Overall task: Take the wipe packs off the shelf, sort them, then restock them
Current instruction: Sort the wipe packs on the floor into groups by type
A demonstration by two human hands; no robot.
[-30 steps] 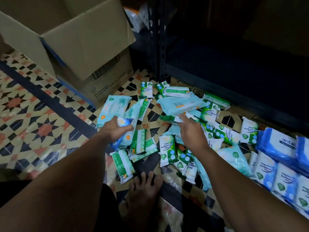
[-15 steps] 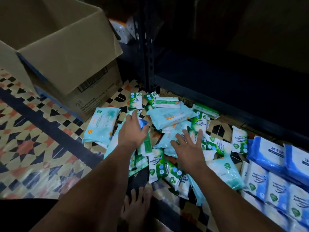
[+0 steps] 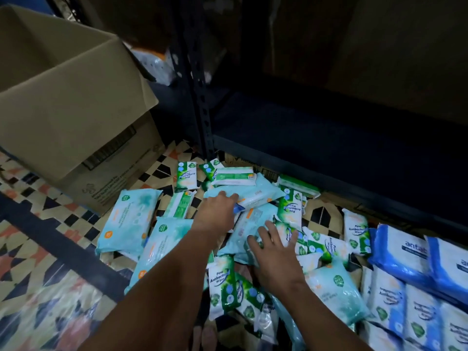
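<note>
Green-and-white and pale teal wipe packs (image 3: 229, 282) lie heaped on the patterned floor (image 3: 38, 249) before the dark shelf (image 3: 329, 138). The left hand (image 3: 217, 211) grips a teal pack (image 3: 253, 196) at the far side; the right hand (image 3: 273, 252), fingers spread and released, rests flat on another teal pack (image 3: 249, 224).

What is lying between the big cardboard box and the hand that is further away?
In the head view, a green pine wipes pack and a striped green pack lie between cardboard box and left hand.

Patterned tile floor (image 3: 38, 249), strewn wipe packs (image 3: 126, 219), apparently cardboard box (image 3: 76, 110).
</note>
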